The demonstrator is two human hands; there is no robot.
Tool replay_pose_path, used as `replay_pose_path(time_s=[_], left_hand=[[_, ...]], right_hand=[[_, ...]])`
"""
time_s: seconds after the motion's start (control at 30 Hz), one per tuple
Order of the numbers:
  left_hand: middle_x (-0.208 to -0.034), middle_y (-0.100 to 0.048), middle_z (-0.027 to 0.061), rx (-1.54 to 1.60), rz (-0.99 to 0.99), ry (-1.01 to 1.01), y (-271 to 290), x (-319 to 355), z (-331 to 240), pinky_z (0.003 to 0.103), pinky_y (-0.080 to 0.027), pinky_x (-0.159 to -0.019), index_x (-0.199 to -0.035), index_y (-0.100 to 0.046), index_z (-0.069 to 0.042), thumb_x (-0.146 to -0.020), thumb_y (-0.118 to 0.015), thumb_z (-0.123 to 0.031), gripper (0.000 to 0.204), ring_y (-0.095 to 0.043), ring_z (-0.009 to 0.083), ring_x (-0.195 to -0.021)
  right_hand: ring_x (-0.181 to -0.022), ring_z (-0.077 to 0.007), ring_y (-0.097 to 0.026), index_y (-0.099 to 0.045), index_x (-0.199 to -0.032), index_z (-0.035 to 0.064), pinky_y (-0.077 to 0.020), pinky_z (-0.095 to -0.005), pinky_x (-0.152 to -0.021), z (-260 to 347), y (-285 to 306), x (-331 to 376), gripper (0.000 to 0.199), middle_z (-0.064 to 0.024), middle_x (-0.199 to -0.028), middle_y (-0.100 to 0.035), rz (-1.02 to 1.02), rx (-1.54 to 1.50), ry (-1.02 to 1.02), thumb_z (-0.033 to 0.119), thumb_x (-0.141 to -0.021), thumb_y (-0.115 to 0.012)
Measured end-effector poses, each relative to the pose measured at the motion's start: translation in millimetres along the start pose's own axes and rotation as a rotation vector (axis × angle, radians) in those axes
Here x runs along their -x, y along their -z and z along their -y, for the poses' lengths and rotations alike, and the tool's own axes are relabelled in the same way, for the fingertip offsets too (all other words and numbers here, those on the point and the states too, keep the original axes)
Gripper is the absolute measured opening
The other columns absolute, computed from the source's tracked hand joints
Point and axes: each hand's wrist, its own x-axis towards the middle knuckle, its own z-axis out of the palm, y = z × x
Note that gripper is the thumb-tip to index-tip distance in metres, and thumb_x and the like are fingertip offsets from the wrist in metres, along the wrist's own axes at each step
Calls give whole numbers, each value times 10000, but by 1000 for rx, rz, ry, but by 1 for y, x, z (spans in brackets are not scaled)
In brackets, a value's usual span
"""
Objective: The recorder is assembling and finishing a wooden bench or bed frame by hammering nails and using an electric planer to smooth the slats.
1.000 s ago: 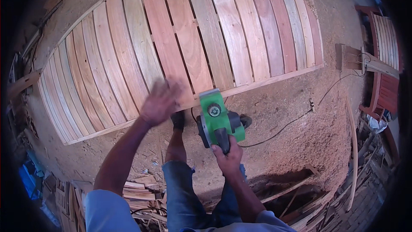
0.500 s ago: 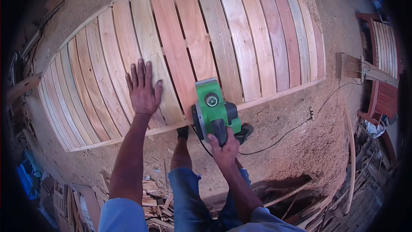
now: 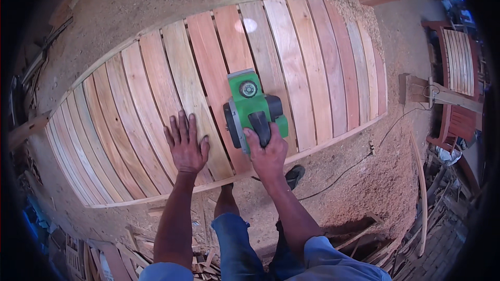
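Observation:
A green electric hand planer point(image 3: 254, 105) sits on the slats, its front pointing away from me. My right hand point(image 3: 269, 151) wraps round its black rear handle. To the left of the tool, my left hand point(image 3: 187, 148) lies flat on the slats with fingers spread and holds nothing. The slatted wooden panel point(image 3: 148, 78) stretches from left to right beneath both hands, with pale and reddish boards and dark gaps between them. The planer covers parts of the reddish slats near the middle. Its underside is hidden.
Shavings point(image 3: 385, 182) heap on the ground at the right. A black power cord point(image 3: 338, 174) trails across the ground there. A wooden post point(image 3: 453, 96) and a red slatted piece of furniture point(image 3: 458, 65) stand at the far right. Wood scraps point(image 3: 208, 263) lie by my legs.
My right hand has pushed the planer forward along the slats, away from the panel's near edge. My left hand stays flat on the panel. The whole view has shifted slightly.

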Motion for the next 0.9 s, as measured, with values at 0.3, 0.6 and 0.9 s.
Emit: replay_pose_path(time_s=[0.3, 0.6, 0.9], left_hand=[[-1775, -282, 238, 30, 35, 19, 2, -1, 3, 657, -102, -1325, -1679, -392, -36, -1050, -516, -435, 755, -193, 482, -1654], [-1782, -276, 224, 69, 10, 3, -2, -4, -4, 654, -98, -1328, -1684, -389, -49, -1055, -513, -442, 752, -190, 474, -1658], [-1800, -244, 200, 11, -62, -15, -8, 3, -2, 632, -87, -1337, -1705, -351, -68, -1066, -510, -434, 754, -178, 449, -1667]], right_hand=[[-743, -484, -705, -672, -1024, -51, -542, -546, -706, 71, -42, -99, 592, -265, -778, -700, 13, 63, -15, 528, -972, -788], [-904, -508, -725, -720, -1072, -78, -560, -551, -829, 119, -54, -173, 659, -318, -924, -735, 2, 61, 144, 572, -971, -751], [-758, -372, -742, -659, -1217, -61, -568, -478, -702, -51, 51, 97, 510, -227, -853, -733, 15, 9, -55, 347, -958, -823]])
